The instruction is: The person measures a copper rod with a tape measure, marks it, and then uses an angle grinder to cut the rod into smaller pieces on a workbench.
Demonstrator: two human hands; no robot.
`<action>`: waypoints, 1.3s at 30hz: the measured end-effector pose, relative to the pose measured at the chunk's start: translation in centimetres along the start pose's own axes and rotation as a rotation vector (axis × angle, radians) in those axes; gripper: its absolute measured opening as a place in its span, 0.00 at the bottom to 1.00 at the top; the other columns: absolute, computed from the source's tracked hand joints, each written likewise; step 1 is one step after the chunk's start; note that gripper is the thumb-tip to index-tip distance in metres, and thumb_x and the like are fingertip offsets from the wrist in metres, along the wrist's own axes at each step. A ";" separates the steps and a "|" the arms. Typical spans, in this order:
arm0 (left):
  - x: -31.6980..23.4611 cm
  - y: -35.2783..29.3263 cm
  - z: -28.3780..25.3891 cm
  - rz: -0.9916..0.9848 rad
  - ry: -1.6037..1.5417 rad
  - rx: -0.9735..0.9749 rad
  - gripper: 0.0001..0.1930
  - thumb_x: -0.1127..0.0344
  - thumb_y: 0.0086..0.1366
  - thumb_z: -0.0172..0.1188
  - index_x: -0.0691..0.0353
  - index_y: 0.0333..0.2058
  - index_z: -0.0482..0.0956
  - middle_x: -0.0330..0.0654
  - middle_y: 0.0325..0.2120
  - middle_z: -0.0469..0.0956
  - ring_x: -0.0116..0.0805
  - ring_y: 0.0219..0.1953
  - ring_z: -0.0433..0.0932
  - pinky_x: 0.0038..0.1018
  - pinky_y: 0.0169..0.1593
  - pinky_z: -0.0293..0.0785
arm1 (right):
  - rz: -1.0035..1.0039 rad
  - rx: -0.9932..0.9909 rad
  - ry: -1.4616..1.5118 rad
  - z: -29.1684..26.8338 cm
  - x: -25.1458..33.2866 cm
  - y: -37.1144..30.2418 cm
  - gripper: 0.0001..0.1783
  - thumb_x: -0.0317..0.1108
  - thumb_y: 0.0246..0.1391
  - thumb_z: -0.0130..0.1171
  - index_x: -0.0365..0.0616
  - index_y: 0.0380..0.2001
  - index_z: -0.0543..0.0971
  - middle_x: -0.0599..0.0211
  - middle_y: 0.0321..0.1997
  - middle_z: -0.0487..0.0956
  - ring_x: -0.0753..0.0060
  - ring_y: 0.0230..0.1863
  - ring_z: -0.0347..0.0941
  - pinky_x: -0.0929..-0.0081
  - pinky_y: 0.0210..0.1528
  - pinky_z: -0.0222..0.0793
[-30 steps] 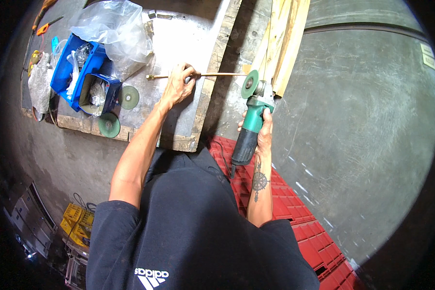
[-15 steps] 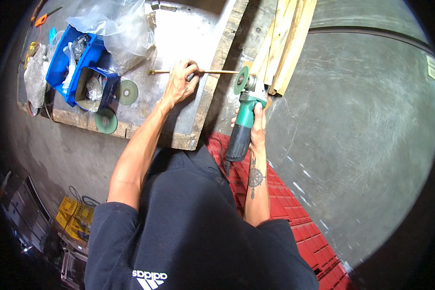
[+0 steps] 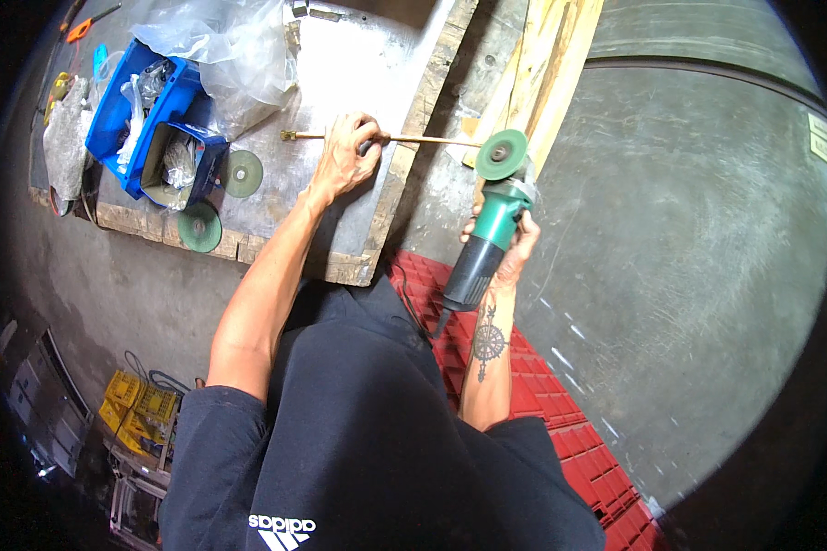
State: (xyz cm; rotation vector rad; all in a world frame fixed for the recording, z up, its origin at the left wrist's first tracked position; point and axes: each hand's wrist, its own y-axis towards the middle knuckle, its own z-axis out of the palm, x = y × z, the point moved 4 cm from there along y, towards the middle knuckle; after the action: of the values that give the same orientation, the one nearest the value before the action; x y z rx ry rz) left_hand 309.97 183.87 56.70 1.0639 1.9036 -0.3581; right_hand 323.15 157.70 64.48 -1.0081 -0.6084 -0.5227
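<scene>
A thin copper-coloured rod (image 3: pixel 429 140) lies across the workbench, its right end sticking out past the bench edge. My left hand (image 3: pixel 349 151) is closed round the rod and rests on the metal top; a fitting shows at the rod's left end. In my right hand (image 3: pixel 516 241) is a green and black angle grinder (image 3: pixel 492 230), held off the bench to the right. Its green disc (image 3: pixel 502 154) faces up, close to the rod's free end; whether they touch I cannot tell.
On the workbench (image 3: pixel 340 241) stand blue bins (image 3: pixel 124 110) with bagged parts, beside clear plastic sheeting (image 3: pixel 239 64). Two loose discs (image 3: pixel 243 174) lie near the bins. Wooden planks (image 3: pixel 553 73) lie right of the bench. Red plastic mats (image 3: pixel 542 404) cover part of the floor.
The angle grinder has moved right, toward the rod's end, and turned so its disc shows more of its flat face. My left hand and the rod have hardly moved.
</scene>
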 end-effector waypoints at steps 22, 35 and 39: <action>-0.1 0.2 -0.1 -0.001 0.023 0.009 0.07 0.73 0.59 0.63 0.60 0.37 0.83 0.44 0.40 0.79 0.47 0.46 0.77 0.41 0.53 0.72 | -0.083 -0.155 0.066 -2.3 3.5 -2.0 0.44 0.78 0.64 0.42 0.41 0.46 0.75 0.58 0.30 0.78 0.64 0.26 0.78 0.67 0.27 0.79; -0.2 0.0 0.2 -0.038 0.052 0.049 0.07 0.70 0.60 0.64 0.57 0.39 0.83 0.41 0.41 0.77 0.45 0.48 0.74 0.41 0.56 0.68 | -0.005 0.041 -0.336 -0.9 1.6 0.8 0.42 0.72 0.67 0.47 0.36 0.51 0.75 0.57 0.32 0.81 0.64 0.27 0.83 0.65 0.29 0.85; -0.9 0.1 0.0 0.014 0.057 -0.008 0.09 0.71 0.60 0.65 0.55 0.40 0.84 0.38 0.42 0.78 0.43 0.47 0.74 0.42 0.55 0.69 | -0.008 0.117 -0.440 1.0 0.9 1.7 0.39 0.70 0.67 0.51 0.38 0.51 0.72 0.57 0.31 0.81 0.66 0.26 0.84 0.68 0.27 0.85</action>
State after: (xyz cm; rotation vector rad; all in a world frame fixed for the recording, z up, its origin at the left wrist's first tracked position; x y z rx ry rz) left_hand 310.24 183.42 57.39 1.0921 1.9454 -0.3145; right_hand 324.64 159.17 64.43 -1.0149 -1.0227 -0.2665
